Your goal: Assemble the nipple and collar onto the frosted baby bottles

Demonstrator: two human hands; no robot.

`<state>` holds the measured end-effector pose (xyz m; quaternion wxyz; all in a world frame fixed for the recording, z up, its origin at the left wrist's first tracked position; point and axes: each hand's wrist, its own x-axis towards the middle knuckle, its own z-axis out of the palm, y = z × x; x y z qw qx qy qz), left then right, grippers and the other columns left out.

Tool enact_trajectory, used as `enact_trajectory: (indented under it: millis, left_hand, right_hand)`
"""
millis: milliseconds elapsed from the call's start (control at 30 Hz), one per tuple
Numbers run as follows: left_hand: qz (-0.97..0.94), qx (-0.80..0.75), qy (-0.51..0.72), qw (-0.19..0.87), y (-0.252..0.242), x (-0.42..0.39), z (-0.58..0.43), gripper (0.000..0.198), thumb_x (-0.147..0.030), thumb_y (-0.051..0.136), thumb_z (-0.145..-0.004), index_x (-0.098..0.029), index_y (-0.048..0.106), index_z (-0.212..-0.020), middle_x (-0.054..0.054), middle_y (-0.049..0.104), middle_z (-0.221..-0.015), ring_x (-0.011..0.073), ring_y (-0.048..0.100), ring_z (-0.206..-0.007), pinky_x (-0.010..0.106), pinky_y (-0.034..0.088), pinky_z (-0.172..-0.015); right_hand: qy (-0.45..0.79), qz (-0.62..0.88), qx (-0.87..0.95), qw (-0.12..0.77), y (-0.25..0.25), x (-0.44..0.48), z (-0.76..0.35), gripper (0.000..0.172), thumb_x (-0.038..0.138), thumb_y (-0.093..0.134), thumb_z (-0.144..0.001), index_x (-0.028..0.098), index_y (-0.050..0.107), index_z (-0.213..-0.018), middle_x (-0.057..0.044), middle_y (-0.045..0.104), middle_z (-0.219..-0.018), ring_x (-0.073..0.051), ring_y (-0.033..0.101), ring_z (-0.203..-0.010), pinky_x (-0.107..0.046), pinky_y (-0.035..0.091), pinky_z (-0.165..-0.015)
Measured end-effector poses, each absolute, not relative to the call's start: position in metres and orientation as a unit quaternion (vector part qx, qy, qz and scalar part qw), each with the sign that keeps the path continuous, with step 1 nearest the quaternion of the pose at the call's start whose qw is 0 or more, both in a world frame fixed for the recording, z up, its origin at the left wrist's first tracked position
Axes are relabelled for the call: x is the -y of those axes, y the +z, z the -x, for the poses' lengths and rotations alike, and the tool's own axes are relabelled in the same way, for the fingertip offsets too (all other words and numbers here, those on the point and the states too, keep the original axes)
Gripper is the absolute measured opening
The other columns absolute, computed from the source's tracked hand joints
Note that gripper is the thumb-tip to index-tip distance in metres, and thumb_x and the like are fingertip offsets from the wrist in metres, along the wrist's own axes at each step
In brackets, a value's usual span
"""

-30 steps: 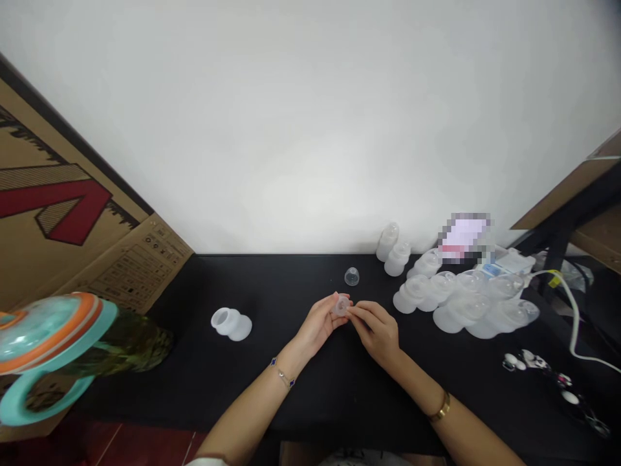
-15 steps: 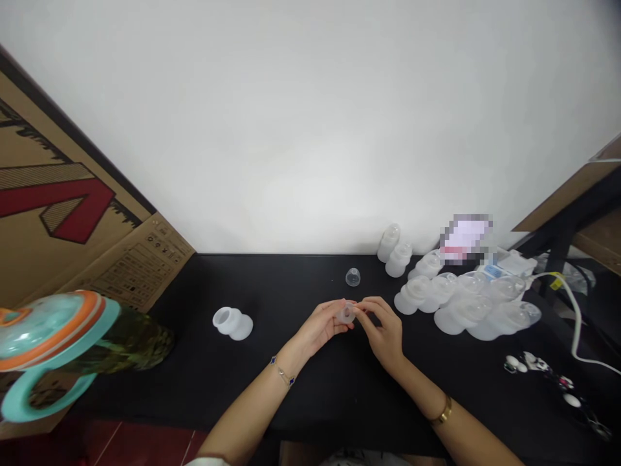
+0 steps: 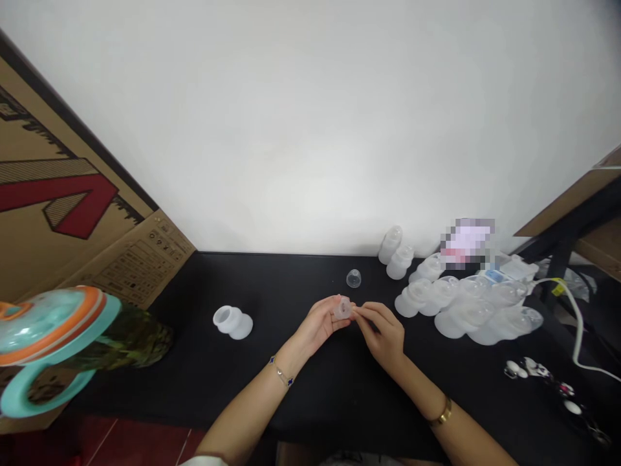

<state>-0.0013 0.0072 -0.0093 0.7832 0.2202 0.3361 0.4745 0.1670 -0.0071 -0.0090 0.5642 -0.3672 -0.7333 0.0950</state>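
Note:
My left hand (image 3: 324, 321) is closed round a small translucent piece with a round opening, which looks like a baby bottle teat in its collar (image 3: 342, 309). The thumb and forefinger of my right hand (image 3: 385, 329) pinch together at its right edge; what lies between their tips is mostly hidden. Just beyond the hands, a clear dome cap (image 3: 354, 279) rests on the black table (image 3: 291, 278). Off to the left, an uncapped white baby bottle (image 3: 233, 322) shows its round mouth.
Several capped baby bottles (image 3: 412, 298) cluster on the right. Behind them are a blurred-out screen (image 3: 466, 241) and a white cable (image 3: 577, 317). Small trinkets (image 3: 533, 369) lie front right. A large teal-lidded jug (image 3: 58, 323) stands left beside a cardboard box (image 3: 121, 272).
The translucent piece has turned and shifted slightly left in my left hand. My right fingers have drawn from over its front to its right edge.

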Motion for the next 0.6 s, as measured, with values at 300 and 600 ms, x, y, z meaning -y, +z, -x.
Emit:
enact_trajectory:
  millis: [300,600]
  left_hand:
    - [-0.243,-0.336,0.468,0.780,-0.008,-0.006,0.001,0.035,-0.037,0.077,-0.082,-0.007,0.075,-0.100,0.015,0.076,-0.099,0.0197,0.072,-0.086,0.029,0.057,-0.080]
    - [-0.306,-0.348,0.424,0.778,-0.003,-0.004,0.002,0.041,-0.039,0.079,-0.079,-0.009,0.075,-0.106,0.012,0.076,-0.091,0.0185,0.072,-0.077,0.027,0.057,-0.072]
  right_hand:
    - [-0.012,0.286,0.783,0.553,-0.011,0.007,-0.170,0.035,0.002,0.066,-0.085,0.021,0.071,-0.114,-0.007,0.072,-0.087,-0.018,0.069,-0.077,-0.030,0.059,-0.066]
    - [0.176,0.425,0.685,0.565,0.000,0.010,-0.168,0.010,0.024,0.067,-0.090,0.024,0.076,-0.088,-0.005,0.070,-0.084,-0.019,0.067,-0.072,-0.031,0.057,-0.064]
